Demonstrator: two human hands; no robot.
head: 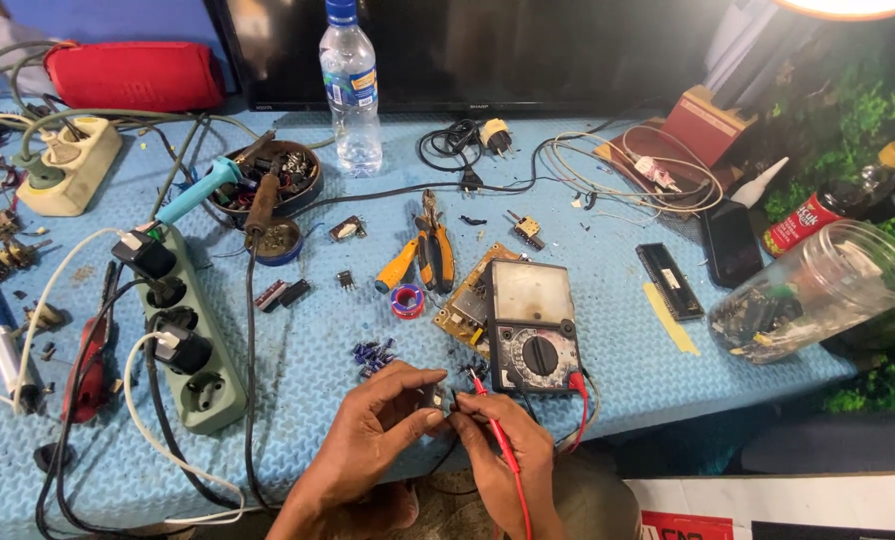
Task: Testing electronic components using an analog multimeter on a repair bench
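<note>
Now | my left hand (pixel 373 425) pinches a small dark component (pixel 438 398), probably a transistor, just above the worktop (pixel 298 350) edge | right hand (pixel 503 445) closed round red probe (pixel 498 430) | I'd steady both wrists, tip on one lead only.

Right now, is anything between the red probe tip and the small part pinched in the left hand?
Nothing visible. The left hand pinches a small dark component, and the red probe in the right hand reaches it directly.

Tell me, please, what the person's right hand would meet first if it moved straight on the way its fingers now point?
The right hand points up and left, so it would almost at once meet the small component pinched by the left hand, then that hand's fingertips; depth looks about level.
</note>
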